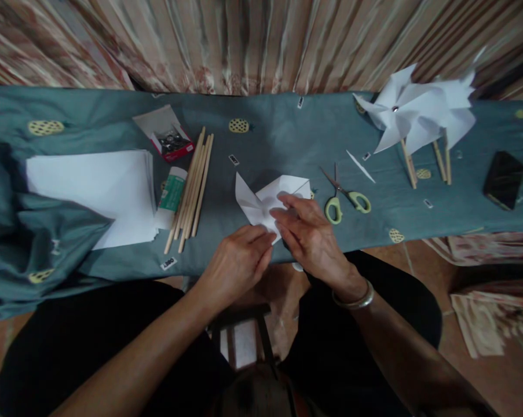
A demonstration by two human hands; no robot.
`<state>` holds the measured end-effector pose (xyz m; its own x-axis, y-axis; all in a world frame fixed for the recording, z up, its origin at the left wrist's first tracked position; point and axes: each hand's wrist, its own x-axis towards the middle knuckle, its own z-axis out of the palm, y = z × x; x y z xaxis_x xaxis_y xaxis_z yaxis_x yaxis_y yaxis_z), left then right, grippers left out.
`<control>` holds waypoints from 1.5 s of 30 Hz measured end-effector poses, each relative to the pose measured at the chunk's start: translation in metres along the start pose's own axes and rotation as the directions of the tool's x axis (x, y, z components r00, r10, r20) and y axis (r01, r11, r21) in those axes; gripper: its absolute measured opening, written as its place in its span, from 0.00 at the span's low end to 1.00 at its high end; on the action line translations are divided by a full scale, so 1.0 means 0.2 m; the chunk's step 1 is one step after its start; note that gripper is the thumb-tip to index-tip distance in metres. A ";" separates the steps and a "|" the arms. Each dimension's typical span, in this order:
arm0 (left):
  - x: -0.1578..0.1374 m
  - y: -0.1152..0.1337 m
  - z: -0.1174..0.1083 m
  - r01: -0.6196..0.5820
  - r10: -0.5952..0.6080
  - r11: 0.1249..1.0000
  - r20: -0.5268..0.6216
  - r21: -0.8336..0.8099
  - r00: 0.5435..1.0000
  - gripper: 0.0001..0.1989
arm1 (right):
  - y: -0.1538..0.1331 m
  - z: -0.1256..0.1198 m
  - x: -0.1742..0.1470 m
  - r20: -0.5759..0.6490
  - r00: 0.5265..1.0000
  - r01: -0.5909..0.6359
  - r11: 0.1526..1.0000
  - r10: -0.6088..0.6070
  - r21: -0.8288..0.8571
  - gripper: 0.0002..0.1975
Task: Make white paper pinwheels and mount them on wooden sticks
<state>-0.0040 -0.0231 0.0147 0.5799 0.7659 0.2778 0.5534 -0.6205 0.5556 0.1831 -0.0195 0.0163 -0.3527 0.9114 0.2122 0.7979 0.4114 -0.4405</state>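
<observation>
A white paper pinwheel (pixel 249 200), partly folded, is at the table's front edge between my hands. One pointed blade stands up on its left, and a creased flap lies at its upper right. My left hand (pixel 242 255) is closed on the paper's lower edge, thumb and fingers pinched together. From the right, my right hand (pixel 308 234) bends its fingers over the paper's middle and presses there, with a bangle on its wrist. Its fingertips hide part of the folds. Green-handled scissors (pixel 338 190) lie open just right of the paper, near a thin white paper strip (pixel 360 166).
Left of my hands lie several wooden sticks (pixel 191 191), a glue stick (pixel 171 197), an open box of metal pins (pixel 171 139) and a stack of white paper (pixel 91 185). Pinwheels on sticks (pixel 417 110) and a dark phone (pixel 503 179) are at the right. A curtain (pixel 244 46) hangs behind.
</observation>
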 end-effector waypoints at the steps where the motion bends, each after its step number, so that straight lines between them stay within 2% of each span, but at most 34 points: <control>1: 0.00 0.00 0.00 -0.001 0.001 1.000 0.000 -0.001 1.000 0.10 | 0.00 0.00 0.00 0.007 1.000 0.002 1.000 -0.002 -0.006 0.17; 8: -0.01 0.00 0.01 -0.010 0.010 1.000 0.003 0.010 1.000 0.10 | -0.01 0.01 0.00 0.068 0.998 0.009 0.998 -0.005 -0.057 0.21; 13: 0.00 0.00 0.00 0.000 -0.001 1.000 0.017 0.009 1.000 0.10 | -0.03 0.05 -0.04 0.077 0.995 0.078 0.989 -0.068 -0.125 0.21; 25: 0.00 0.02 -0.02 -0.028 0.024 0.994 0.042 0.103 0.999 0.09 | -0.01 0.10 -0.09 0.065 0.997 0.041 0.998 -0.038 -0.045 0.30; 33: 0.00 0.02 -0.02 -0.021 0.009 0.992 0.096 0.126 0.995 0.09 | -0.03 0.11 -0.06 0.006 1.000 0.012 1.000 -0.012 -0.022 0.26; 45: 0.01 0.02 -0.01 -0.059 0.048 0.980 0.059 0.190 0.997 0.07 | -0.04 0.12 -0.04 -0.038 0.999 0.019 0.998 -0.021 -0.065 0.26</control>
<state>-0.0028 -0.0240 0.0185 0.6403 0.7237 0.2575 0.6216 -0.6851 0.3797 0.1668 -0.0293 -0.0019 -0.3506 0.9013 0.2544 0.8215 0.4264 -0.3784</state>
